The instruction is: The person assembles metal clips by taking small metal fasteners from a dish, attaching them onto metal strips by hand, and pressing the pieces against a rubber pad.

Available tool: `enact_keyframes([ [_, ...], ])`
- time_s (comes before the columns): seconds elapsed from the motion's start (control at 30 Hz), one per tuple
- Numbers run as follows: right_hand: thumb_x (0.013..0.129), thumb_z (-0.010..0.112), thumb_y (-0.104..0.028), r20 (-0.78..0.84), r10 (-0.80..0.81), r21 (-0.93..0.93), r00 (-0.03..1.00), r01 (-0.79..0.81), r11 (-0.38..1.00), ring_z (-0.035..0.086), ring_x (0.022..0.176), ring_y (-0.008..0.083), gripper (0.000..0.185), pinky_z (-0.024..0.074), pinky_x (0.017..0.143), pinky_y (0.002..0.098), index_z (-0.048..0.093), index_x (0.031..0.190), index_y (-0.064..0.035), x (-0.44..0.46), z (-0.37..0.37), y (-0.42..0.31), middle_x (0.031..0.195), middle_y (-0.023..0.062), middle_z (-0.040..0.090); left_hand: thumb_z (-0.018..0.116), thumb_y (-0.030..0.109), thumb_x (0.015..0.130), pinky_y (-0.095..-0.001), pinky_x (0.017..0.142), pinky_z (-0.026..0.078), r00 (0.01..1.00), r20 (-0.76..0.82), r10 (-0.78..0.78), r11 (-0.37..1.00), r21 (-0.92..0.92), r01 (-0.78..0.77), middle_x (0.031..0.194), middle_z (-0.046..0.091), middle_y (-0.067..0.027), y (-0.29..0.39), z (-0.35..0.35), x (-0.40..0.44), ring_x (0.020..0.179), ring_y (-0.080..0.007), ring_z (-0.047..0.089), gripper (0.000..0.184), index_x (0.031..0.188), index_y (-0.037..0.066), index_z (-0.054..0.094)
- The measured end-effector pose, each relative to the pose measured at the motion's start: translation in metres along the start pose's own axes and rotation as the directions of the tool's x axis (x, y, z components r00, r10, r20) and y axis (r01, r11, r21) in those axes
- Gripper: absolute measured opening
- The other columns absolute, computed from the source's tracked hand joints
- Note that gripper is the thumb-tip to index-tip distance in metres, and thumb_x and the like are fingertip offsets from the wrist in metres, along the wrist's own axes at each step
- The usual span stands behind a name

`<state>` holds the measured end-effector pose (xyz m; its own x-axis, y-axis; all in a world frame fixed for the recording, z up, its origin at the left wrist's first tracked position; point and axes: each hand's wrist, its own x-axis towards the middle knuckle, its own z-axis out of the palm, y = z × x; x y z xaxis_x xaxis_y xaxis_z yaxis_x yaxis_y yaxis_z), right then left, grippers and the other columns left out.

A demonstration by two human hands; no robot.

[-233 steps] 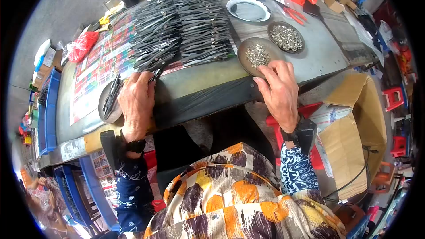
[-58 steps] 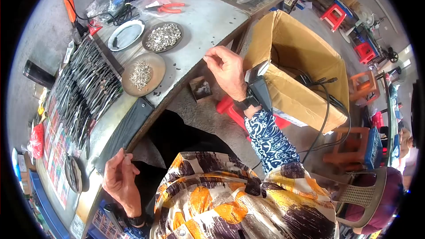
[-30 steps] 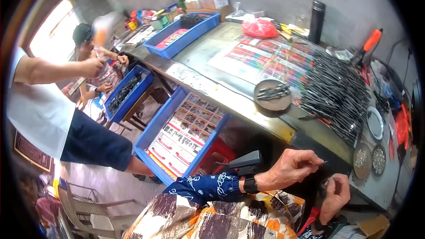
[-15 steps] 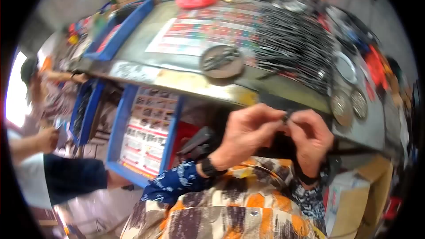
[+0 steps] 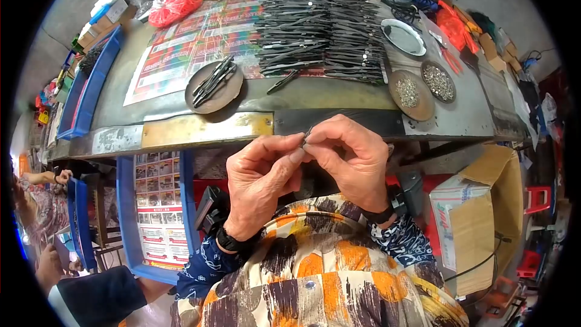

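Close to the table's front edge, my left hand (image 5: 263, 178) and my right hand (image 5: 351, 160) meet fingertip to fingertip. Both pinch one small, thin dark piece (image 5: 306, 137); the fingers cover most of it, so its kind does not show. Just beyond them, a round brown dish (image 5: 231, 95) holds several slim black pieces (image 5: 212, 83). A single black piece (image 5: 286, 81) lies on the table to the right of that dish. Farther back, long rows of similar black pieces (image 5: 293, 30) cover printed sheets (image 5: 175, 63).
Two dishes (image 5: 407, 111) (image 5: 439, 82) of tiny shiny metal parts and a white oval dish (image 5: 403, 37) stand at the right. A red plastic bag (image 5: 174, 10) is at the back left. An open cardboard box (image 5: 484, 230) sits below right. Another person's hand (image 5: 48, 266) shows far left.
The view has swung to the right and steadied, so the table and dishes appear farther left. My hands stay together, pinching at the fingertips.
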<state>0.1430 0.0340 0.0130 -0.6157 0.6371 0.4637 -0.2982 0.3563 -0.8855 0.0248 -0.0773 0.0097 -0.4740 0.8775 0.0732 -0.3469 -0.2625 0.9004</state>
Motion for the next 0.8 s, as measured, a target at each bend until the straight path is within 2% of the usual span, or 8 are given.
enact_keyframes([
  [0.2,0.084,0.067,0.006,-0.005,-0.005,-0.006,1.0,0.005,1.0,0.064,0.074,0.0125,0.012,0.0514,0.066,0.024,0.063,0.094,0.0001,-0.001,0.0,0.004,0.085,0.0065,0.064,0.064,0.0,0.092,-0.0184,0.049,0.038,1.0,0.008,-0.01,1.0,0.012,0.01,0.081,0.067,-0.0043,-0.001,0.001,0.0,0.057,-0.0049,0.052,0.019,0.111,-0.002,0.067],
  [0.4,0.085,0.068,0.005,-0.033,0.07,0.072,0.997,-0.068,0.995,0.064,0.073,0.0104,0.016,0.0523,0.066,0.0239,0.06,0.098,0.0005,-0.003,0.0,0.002,0.086,0.0052,0.064,0.064,0.0,0.092,-0.0182,0.049,0.039,1.0,0.022,-0.004,1.0,-0.003,0.005,0.086,0.069,-0.0068,-0.003,0.003,0.0,0.058,-0.0049,0.053,0.019,0.111,-0.002,0.067],
  [0.5,0.083,0.07,0.005,-0.019,0.004,-0.019,1.0,-0.005,1.0,0.064,0.071,0.0104,0.02,0.0519,0.065,0.0241,0.059,0.099,0.0002,-0.002,-0.004,0.004,0.086,0.005,0.063,0.063,-0.001,0.092,-0.0182,0.049,0.04,0.999,0.019,-0.029,1.0,0.008,0.029,0.089,0.07,-0.0081,-0.003,0.001,0.001,0.059,-0.0052,0.053,0.02,0.111,-0.002,0.066],
  [0.6,0.079,0.074,0.002,0.032,-0.101,-0.29,0.994,0.106,0.951,0.065,0.07,0.0155,0.025,0.0518,0.062,0.0268,0.059,0.098,-0.0003,0.003,-0.014,-0.002,0.085,0.0077,0.062,0.063,-0.002,0.092,-0.0184,0.05,0.04,1.0,0.024,0.003,0.997,0.076,-0.004,0.089,0.07,-0.008,-0.002,0.0,0.001,0.058,-0.0048,0.053,0.019,0.111,-0.003,0.066],
  [0.7,0.071,0.079,-0.003,0.119,-0.236,-0.473,0.964,0.264,0.84,0.064,0.072,0.0241,0.033,0.0523,0.062,0.0322,0.059,0.098,-0.0011,0.009,-0.023,-0.003,0.085,0.0106,0.061,0.061,-0.007,0.09,-0.0177,0.048,0.037,0.996,0.052,0.078,0.969,0.232,-0.088,0.086,0.068,-0.0087,-0.003,-0.002,0.002,0.057,-0.0056,0.051,0.021,0.11,-0.003,0.067],
  [0.8,0.065,0.08,-0.007,0.247,-0.308,-0.597,0.919,0.394,0.699,0.063,0.077,0.0299,0.04,0.0529,0.064,0.0366,0.06,0.098,-0.0007,0.015,-0.031,-0.011,0.086,0.0125,0.061,0.06,-0.011,0.088,-0.0173,0.051,0.039,0.937,0.236,0.257,0.757,0.554,-0.347,0.086,0.068,-0.0066,0.0,-0.007,0.009,0.059,-0.0037,0.052,0.021,0.107,-0.003,0.068],
])
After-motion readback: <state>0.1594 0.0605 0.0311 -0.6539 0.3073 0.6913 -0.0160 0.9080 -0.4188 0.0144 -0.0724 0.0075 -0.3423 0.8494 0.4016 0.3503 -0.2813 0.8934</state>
